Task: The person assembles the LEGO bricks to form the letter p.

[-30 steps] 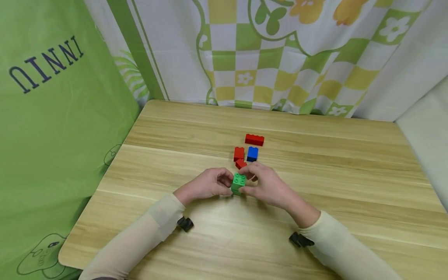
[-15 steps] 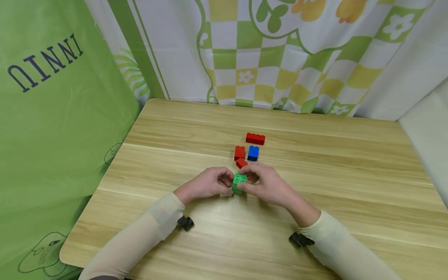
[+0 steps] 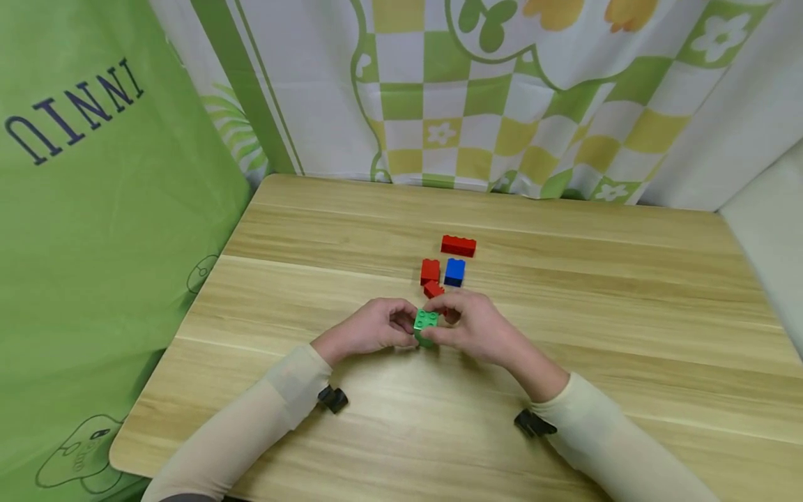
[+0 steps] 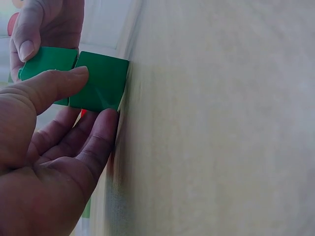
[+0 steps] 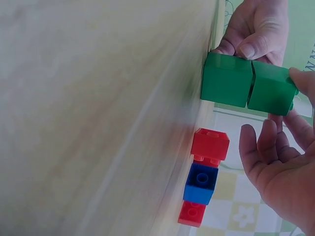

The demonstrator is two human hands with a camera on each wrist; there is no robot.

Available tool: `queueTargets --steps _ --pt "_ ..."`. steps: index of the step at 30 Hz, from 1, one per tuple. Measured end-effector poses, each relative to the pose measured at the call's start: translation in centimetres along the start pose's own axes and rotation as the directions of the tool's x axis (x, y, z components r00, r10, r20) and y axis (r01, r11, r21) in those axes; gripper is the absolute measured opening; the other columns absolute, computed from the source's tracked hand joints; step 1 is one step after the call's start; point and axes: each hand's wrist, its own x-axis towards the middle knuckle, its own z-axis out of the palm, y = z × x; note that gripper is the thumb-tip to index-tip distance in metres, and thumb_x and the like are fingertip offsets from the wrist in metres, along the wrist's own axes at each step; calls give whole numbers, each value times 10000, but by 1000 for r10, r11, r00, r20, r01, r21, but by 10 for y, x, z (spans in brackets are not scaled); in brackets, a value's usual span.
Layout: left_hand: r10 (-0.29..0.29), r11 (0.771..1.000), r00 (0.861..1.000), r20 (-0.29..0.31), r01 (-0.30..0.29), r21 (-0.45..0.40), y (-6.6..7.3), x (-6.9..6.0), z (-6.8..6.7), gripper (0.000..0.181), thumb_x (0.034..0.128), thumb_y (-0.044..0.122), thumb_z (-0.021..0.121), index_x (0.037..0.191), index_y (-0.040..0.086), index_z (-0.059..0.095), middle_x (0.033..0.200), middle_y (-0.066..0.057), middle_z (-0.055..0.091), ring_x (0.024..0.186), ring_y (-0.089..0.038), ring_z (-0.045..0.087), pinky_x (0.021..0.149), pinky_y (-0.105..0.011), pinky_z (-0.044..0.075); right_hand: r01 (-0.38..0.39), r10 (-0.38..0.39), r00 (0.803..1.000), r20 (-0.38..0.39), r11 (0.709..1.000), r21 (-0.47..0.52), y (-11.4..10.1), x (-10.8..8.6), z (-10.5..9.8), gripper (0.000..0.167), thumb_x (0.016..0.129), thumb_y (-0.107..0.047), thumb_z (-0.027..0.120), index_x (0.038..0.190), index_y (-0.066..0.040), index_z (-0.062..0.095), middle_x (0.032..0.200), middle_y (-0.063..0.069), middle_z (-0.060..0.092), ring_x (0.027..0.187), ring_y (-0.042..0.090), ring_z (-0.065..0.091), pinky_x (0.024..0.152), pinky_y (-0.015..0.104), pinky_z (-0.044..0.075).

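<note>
Two green toy building bricks are stacked on the table, one atop the other. A thin, slightly uneven seam shows between the upper green brick and the lower green brick in the right wrist view. My left hand holds the stack from the left, its thumb reaching across the seam and a fingertip under the lower brick's side in the left wrist view. From the right, my right hand pinches the upper brick between thumb and finger, the other fingers loosely bent beside it. Studs show on top in the head view.
Just beyond the hands lie a small red brick, a red brick and a blue brick. A longer red brick sits farther back on the wooden table. Curtains border the table's back and left.
The upper green brick has turned a little and shifted slightly left with my right hand. My left hand stays almost still. The loose bricks keep their places on the table.
</note>
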Motion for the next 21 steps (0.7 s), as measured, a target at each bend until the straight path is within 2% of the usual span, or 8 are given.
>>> queueTargets --steps 7,21 --pt "-1 1000 1000 -3 1 0 -1 0 0 327 828 89 769 1126 85 633 1003 -3 690 943 -146 665 827 -281 541 -1 0 1000 12 1000 15 0 -1 0 286 831 -300 807 1069 -178 707 985 -61 610 870 178 586 740 306 524" --pt "2 1000 1000 0 -2 19 1 0 0 329 833 91 768 1131 90 628 1012 -10 676 952 -150 651 843 -273 533 -23 22 999 35 1000 18 0 -2 -3 278 844 -316 792 1080 -200 704 991 -55 603 880 215 586 729 327 519"
